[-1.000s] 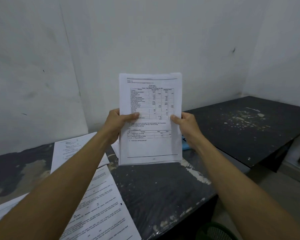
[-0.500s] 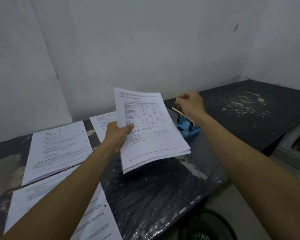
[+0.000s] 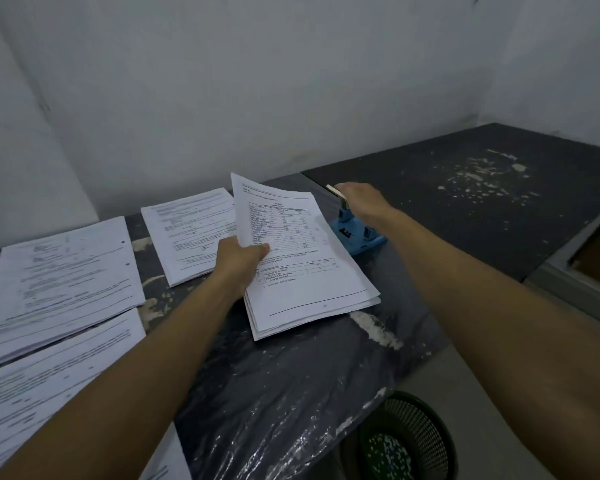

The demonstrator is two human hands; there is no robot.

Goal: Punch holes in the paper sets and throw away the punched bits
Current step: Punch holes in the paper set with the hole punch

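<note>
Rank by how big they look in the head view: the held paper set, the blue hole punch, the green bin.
1. Held paper set, gripped by the left hand.
2. Green bin, partly cut off and nearer the camera, so unsure.
3. Blue hole punch, partly hidden under the right hand.

Dim, bluish, flat light, soft focus, glare on plastic sheeting, wide-angle edge distortion

— What can't you make out here?
— Your right hand [image 3: 361, 202] covers most of the hole punch [image 3: 355, 235] lever, so your grip is unclear. The held paper set [image 3: 302, 258] hides the punch's slot.
— And the print?
— Too blurred to read. The frame's edge cuts the green bin [image 3: 409, 441].
</note>
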